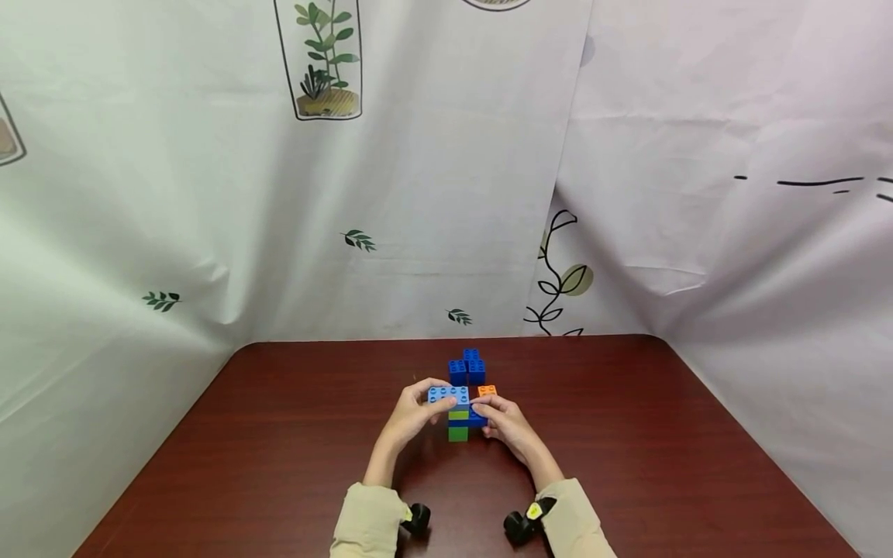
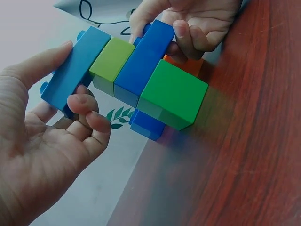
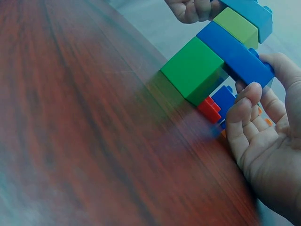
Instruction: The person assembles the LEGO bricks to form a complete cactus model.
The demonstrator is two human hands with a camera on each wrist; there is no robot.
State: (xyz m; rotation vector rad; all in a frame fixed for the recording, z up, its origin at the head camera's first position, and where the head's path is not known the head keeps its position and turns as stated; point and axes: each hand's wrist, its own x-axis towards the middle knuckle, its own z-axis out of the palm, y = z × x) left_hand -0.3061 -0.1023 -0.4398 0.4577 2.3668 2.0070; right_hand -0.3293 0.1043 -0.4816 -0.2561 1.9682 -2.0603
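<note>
As the left hand (image 1: pixel 410 418) grips the light blue block (image 1: pixel 446 394), long axis running 9 to 3 o'clock on top, the right hand (image 1: pixel 511 428) pinches the dark blue block (image 1: pixel 460 423) lower down by its 3 o'clock end. Between them sits a lime block (image 1: pixel 458 415), over a green block (image 1: pixel 458 435). Beyond, at 12 o'clock, stand other blue blocks (image 1: pixel 476 370); an orange block (image 1: pixel 487 390) at 1.
</note>
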